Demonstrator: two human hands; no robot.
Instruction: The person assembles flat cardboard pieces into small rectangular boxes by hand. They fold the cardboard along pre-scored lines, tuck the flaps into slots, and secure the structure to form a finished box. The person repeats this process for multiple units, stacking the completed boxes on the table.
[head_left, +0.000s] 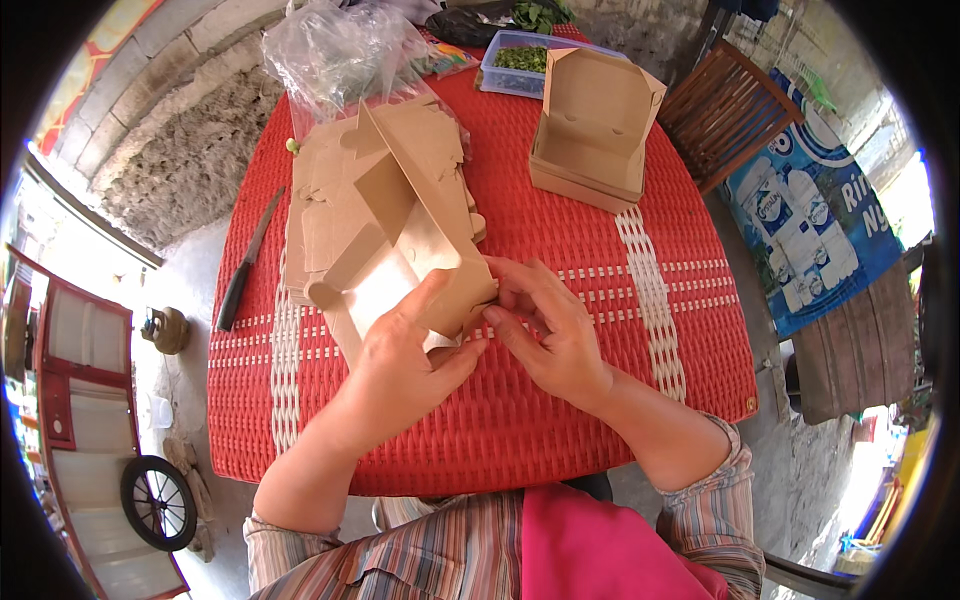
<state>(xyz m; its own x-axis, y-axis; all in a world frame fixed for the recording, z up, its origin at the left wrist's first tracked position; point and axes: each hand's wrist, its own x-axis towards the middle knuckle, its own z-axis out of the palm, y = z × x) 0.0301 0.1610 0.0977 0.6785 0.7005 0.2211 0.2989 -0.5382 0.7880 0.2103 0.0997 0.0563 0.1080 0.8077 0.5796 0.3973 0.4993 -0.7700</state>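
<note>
A partly folded brown cardboard box (455, 270) is tilted between my hands, its pale inside facing up and several flaps standing. My left hand (405, 345) grips its near side, thumb and fingers on the cardboard. At the box's right corner, the fingers of my right hand (550, 330) pinch a folded flap. Under and behind it lies a stack of flat cardboard blanks (325, 190). A folded cardboard box (590, 140) stands at the far right of the table with its lid raised.
A knife (248, 262) with a black handle lies at the left of the red woven table (560, 420). At the back are a clear plastic bag (345, 50) and a blue-tinted tub (500, 75) of chopped greens. A wooden chair (725, 115) stands beyond the right edge.
</note>
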